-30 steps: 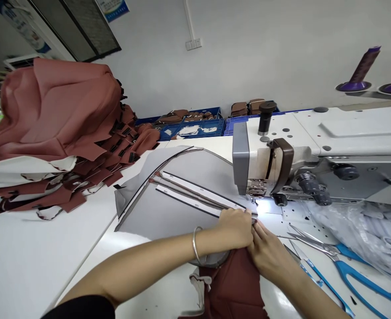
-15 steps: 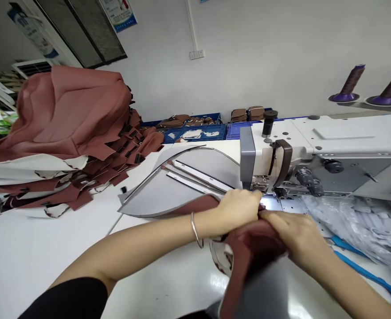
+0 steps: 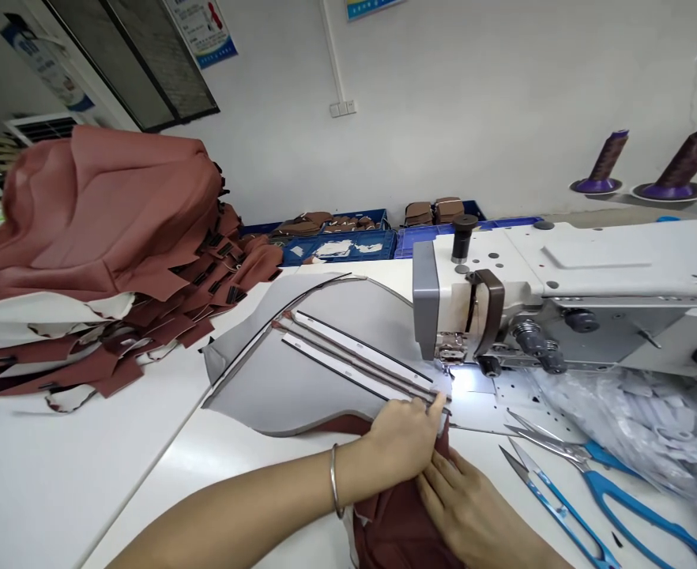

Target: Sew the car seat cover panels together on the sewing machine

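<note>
My left hand [image 3: 405, 438], with a silver bangle on its wrist, is closed on the near edge of the grey panel and the reddish-brown leather, its index finger stretched toward the machine needle. Just below it, my right hand [image 3: 464, 498] presses on the reddish-brown leather [image 3: 405, 525] with its fingers extended. The grey panel [image 3: 318, 379] lies grey side up, with two white strips [image 3: 342, 367] running across it toward the needle. Directly right of the panel is the lit needle area of the white sewing machine [image 3: 455, 348].
A tall pile of reddish-brown covers [image 3: 111, 213] stands at left. Blue-handled scissors [image 3: 615, 490] and thread snips [image 3: 553, 498] lie at right, beside a clear plastic bag [image 3: 638, 427]. Blue crates [image 3: 354, 245] line the wall; thread spools [image 3: 609, 162] stand behind the machine.
Both hands have moved down and slightly left, away from the needle. The leather is lowered, the panel's strips show at greater length, and the scissors and snips have come into fuller view.
</note>
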### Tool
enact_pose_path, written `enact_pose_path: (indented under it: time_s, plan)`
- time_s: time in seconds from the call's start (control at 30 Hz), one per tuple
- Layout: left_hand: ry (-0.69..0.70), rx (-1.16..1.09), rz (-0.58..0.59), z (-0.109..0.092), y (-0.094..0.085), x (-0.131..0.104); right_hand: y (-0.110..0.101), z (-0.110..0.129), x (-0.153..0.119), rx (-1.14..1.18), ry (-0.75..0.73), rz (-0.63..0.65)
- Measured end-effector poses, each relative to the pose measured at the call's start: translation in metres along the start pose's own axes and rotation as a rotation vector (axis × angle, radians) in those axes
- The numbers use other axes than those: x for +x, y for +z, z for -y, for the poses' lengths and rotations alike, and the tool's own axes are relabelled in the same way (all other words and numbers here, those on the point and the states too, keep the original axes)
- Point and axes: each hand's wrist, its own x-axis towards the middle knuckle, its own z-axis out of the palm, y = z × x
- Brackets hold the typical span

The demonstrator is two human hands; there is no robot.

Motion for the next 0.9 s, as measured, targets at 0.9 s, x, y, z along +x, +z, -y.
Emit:
enact_pose_path:
  time_s: [0.9]
  plan:
    - [0.001,-0.069,0.048,-0.003,-0.01,0.009,0.001,-0.014,-0.006,-0.002,0.061,-0.052]
